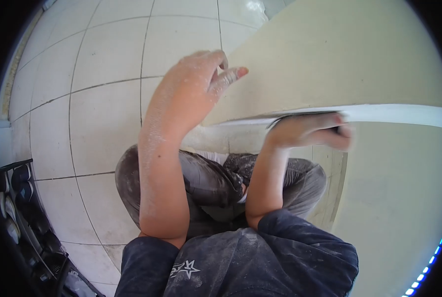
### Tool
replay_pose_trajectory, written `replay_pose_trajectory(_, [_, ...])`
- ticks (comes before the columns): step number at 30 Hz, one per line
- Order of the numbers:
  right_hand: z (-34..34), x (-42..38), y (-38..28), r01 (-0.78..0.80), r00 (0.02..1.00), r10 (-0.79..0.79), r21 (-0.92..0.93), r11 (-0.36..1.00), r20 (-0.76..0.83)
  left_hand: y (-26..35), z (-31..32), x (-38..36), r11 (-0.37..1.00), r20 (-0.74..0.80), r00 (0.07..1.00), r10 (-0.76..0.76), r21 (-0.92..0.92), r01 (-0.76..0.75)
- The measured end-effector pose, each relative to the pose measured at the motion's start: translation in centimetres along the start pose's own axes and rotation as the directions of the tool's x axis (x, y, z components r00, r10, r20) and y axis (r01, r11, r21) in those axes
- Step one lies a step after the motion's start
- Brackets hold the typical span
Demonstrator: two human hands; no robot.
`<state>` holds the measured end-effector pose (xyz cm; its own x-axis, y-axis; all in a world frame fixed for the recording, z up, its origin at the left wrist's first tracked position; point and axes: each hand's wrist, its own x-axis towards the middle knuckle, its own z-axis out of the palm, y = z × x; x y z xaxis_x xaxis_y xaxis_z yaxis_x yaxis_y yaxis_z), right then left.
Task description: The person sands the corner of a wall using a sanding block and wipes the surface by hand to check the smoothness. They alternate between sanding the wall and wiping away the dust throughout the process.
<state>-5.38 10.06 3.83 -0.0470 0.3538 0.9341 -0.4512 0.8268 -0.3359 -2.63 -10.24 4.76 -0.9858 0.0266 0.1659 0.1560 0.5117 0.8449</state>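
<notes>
White strip (397,114) runs along the near edge of the upper pale surface (340,64), from near its left corner to the far right, with the lower pale surface (399,173) bordering its right part. Right hand (312,131): at the strip, near the middle of that edge, motion-blurred. Thin dark item (282,118) shows right beside it; whether the fingers clamp on it, cannot tell. Another dark bit shows between thumb and fingers.

Left hand (201,74): raised by the left end of the upper surface, well apart from the right; thumb out, fingers bent, thumb and fingertips apart. White dust on hand and forearm.

Wearer sits with legs (203,180) folded on tiled floor (107,109), trousers and dark shirt (260,262) dusty. Rack (35,222) with footwear, lower left.
</notes>
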Motion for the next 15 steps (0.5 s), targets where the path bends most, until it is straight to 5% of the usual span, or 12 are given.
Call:
replay_pose_trajectory(3, [1.1,-0.3,-0.7,0.010,0.999,-0.007,0.089,0.996,-0.038,-0.5,0.0,0.2,0.999,-0.024,0.999,0.026,0.038,-0.025])
replay_pose_trajectory(5, [1.8,3.9,-2.6,-0.195,0.974,0.202,0.078,0.978,-0.102,-0.7,-0.1,-0.1,1.000,-0.059,0.998,0.015,-0.005,-0.016])
replay_pose_trajectory(7, [2.6,8.7,-7.3,-0.329,0.935,0.341,0.123,0.936,-0.096,-0.7,-0.8,0.3,0.985,-0.349,0.931,0.105,-0.091,-0.145])
replay_pose_trajectory(11, [3.0,9.8,-8.1,-0.267,0.947,0.278,0.086,0.960,-0.164,-0.7,-3.4,0.5,0.865,-0.884,0.468,0.019,-0.220,-0.451])
replay_pose_trajectory(13, [1.4,6.8,-5.1,-0.240,0.968,0.247,0.115,0.964,-0.051,-1.2,-5.9,-0.8,0.802,-0.941,0.256,-0.223,-0.326,-0.500])
replay_pose_trajectory(15, [-0.6,1.4,-0.8,0.186,0.983,-0.185,-0.151,0.971,0.023,-2.5,-8.3,-2.1,0.621,-0.829,0.126,-0.545,-0.500,-0.604])
